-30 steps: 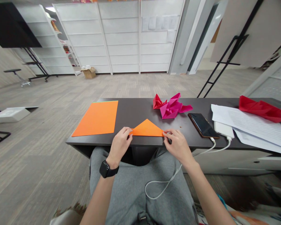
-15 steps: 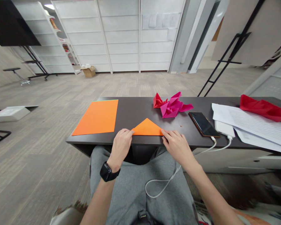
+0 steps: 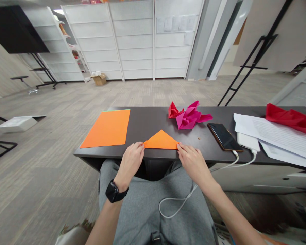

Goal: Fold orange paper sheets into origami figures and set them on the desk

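An orange sheet of paper (image 3: 161, 141), folded into a triangle, lies at the front edge of the dark table with its peak pointing away from me. My left hand (image 3: 131, 157) pinches its left corner, and a black watch sits on that wrist. At the right corner, the fingers of my right hand (image 3: 191, 159) are closed on the paper too. Both fingertips partly hide the corners. To the left rests a stack of square orange paper (image 3: 108, 128), with a thin green edge showing at its back.
Behind the triangle sit a magenta folded paper piece (image 3: 190, 117) and a red one (image 3: 173, 111). On the right are a phone (image 3: 223, 135), a white power bank (image 3: 248, 141) with cables, printed sheets (image 3: 285, 139) and a red folded piece (image 3: 290, 119). A white cable loops across my lap.
The view has shifted slightly. Both hands stay at the triangle's corners, with the left fingers adjusted a little; the paper remains folded.
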`<action>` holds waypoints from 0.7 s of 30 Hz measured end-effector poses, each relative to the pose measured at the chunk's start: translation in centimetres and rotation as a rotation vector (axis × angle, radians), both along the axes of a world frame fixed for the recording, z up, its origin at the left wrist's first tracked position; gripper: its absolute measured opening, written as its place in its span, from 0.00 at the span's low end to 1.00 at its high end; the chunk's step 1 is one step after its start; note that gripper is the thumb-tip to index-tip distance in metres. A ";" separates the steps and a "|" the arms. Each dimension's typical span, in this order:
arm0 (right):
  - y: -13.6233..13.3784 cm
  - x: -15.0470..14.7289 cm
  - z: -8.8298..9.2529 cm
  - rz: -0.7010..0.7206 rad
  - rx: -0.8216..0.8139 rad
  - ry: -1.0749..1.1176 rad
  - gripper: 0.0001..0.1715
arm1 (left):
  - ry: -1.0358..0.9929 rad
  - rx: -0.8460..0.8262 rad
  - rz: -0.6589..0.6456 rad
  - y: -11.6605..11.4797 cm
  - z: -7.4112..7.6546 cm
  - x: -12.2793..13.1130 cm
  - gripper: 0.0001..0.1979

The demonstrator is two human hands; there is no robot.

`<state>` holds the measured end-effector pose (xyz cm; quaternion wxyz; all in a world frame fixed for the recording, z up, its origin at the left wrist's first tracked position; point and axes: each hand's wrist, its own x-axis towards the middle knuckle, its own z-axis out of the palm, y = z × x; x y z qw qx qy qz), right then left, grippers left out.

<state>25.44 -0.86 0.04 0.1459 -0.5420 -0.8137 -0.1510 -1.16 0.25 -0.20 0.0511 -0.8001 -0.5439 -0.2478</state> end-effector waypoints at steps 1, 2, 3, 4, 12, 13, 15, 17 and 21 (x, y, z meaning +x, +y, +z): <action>-0.1 0.0 0.0 0.009 -0.003 0.013 0.21 | -0.002 0.009 -0.006 -0.1 0.0 0.0 0.08; -0.1 0.1 0.1 0.018 -0.005 0.027 0.22 | -0.006 0.017 -0.019 -0.2 -0.1 0.1 0.08; -0.2 0.1 0.1 0.025 -0.008 0.039 0.22 | -0.010 0.024 -0.035 -0.4 -0.1 0.1 0.08; -0.3 0.1 0.1 0.028 -0.009 0.050 0.22 | -0.014 0.031 -0.051 -0.5 -0.2 0.2 0.08; -0.5 -0.5 0.5 -0.002 -0.014 0.053 0.22 | -0.074 0.090 -0.100 -1.6 -1.1 0.0 0.15; -0.5 -0.5 0.5 -0.006 -0.018 0.058 0.22 | -0.073 0.091 -0.115 -1.7 -1.3 -0.2 0.16; -0.6 -0.5 0.6 -0.013 -0.032 0.075 0.21 | -0.079 0.099 -0.145 -1.8 -1.5 -0.7 0.17; -0.7 -0.3 0.5 -0.015 -0.049 0.099 0.22 | -0.104 0.115 -0.176 -1.8 -1.7 -1.2 0.16; -1.3 0.7 -0.1 0.039 -0.063 0.124 0.26 | -0.142 0.137 -0.257 -2.0 -1.9 -2.3 0.13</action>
